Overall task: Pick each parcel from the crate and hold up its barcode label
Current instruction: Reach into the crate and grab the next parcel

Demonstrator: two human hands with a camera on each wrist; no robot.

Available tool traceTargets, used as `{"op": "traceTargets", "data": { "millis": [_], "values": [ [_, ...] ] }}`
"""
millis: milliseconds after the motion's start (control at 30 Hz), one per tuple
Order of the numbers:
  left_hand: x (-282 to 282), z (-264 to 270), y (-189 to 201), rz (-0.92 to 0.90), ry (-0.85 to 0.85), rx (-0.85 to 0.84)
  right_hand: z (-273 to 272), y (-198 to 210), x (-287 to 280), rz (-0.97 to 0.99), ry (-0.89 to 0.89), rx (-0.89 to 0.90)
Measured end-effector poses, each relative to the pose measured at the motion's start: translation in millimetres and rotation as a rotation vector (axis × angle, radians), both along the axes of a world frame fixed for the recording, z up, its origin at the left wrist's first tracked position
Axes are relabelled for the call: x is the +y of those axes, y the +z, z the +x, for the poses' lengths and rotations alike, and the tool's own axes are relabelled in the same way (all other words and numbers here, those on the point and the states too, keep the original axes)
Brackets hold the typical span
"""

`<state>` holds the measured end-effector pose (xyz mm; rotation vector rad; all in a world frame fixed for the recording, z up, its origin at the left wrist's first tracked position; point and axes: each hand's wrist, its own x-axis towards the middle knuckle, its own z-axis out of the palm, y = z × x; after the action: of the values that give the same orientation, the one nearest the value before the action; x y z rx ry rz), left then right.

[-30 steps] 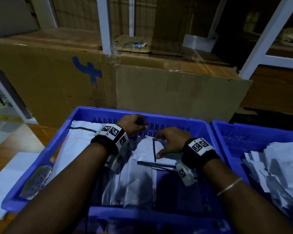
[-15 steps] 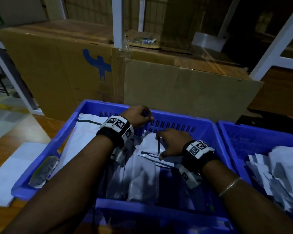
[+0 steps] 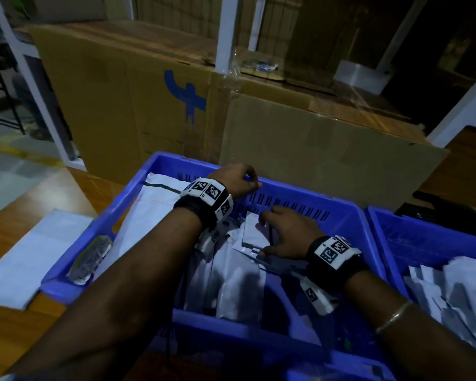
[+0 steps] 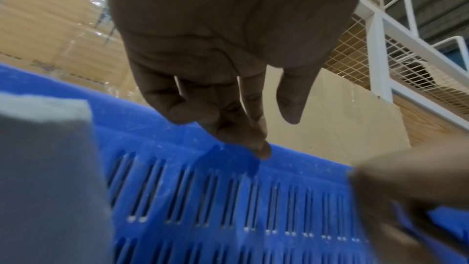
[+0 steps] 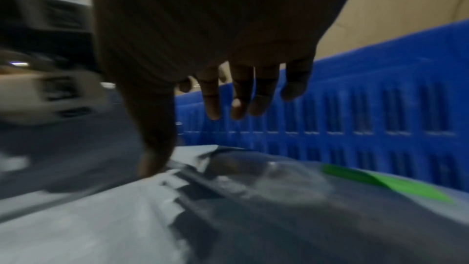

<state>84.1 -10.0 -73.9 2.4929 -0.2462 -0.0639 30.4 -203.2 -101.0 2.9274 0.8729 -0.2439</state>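
I am reaching for the small grey parcel (image 3: 254,231) lying on top of the heap of flat mailers near the far wall of the blue crate (image 3: 349,215); my right hand (image 3: 285,235) is spreading relaxed fingers over it, thumb touching its near edge, but I am not gripping it yet. My left hand (image 3: 238,181) is resting loosely curled on the crate's far rim, one fingertip touching the plastic and nothing held. A large white mailer (image 3: 149,215) is leaning along the crate's left side, and a second blue crate (image 3: 390,240) of parcels is sitting just beside on the right, with a big cardboard box (image 3: 127,92) behind. I am judging the risk as this: the mailers are slick and overlapping, so a shallow pinch could drag up two at once or let the parcel slide away, and its barcode label isn't visible, so I may have to flip it.
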Motion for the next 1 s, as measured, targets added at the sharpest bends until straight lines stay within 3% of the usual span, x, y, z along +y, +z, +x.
{"op": "traceTargets", "data": {
  "millis": [167,233,433,667,767,1000],
  "values": [
    [0.4,-3.0,0.9,0.013,-0.003,0.025,-22.3,-5.9,25.8,-0.112,0.255,0.195],
    [-1.0,-4.4,0.8,0.009,-0.013,0.029,-25.6,-9.2,34.6,-0.148,0.292,0.324],
    [-4.8,-6.3,1.2,0.019,-0.013,0.022,-32.5,-14.0,57.6,-0.165,0.403,0.473],
    [-5.2,-7.7,3.6,0.006,-0.004,0.015,-41.3,-18.1,71.8,-0.324,0.518,0.549],
    [-5.4,-8.6,4.6,0.005,-0.002,0.018,-44.3,-15.4,72.1,-0.267,0.566,0.551],
    [-5.3,-10.0,5.8,0.039,0.005,0.021,-52.8,8.2,62.9,-0.218,0.458,0.503]
  ]
}}
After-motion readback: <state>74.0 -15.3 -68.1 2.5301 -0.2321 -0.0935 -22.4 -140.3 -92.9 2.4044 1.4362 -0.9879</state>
